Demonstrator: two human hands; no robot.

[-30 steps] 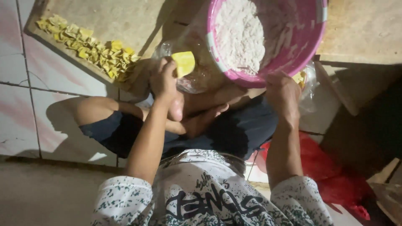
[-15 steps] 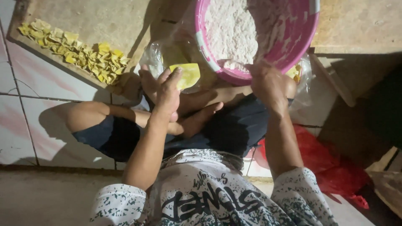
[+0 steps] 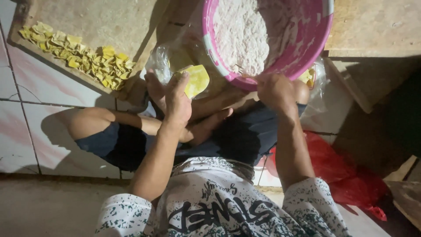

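I sit cross-legged on the tiled floor. My left hand [image 3: 176,97] holds a flat yellow dough wrapper [image 3: 196,80] in its fingers, just left of a pink bowl [image 3: 312,49] of pale minced filling [image 3: 245,33]. My right hand [image 3: 274,90] is at the bowl's near rim, fingers closed on a thin utensil [image 3: 239,69] whose tip reaches into the filling. A clear plastic bag [image 3: 163,63] with more wrappers lies behind my left hand.
A wooden board [image 3: 109,26] at the upper left carries a row of several folded yellow dumplings [image 3: 81,57]. Another wooden surface [image 3: 377,26] is at the upper right. A red plastic bag [image 3: 337,171] lies on the floor by my right arm.
My right hand has come from under the bowl's side to its near rim with the utensil. My left hand still holds the wrapper.
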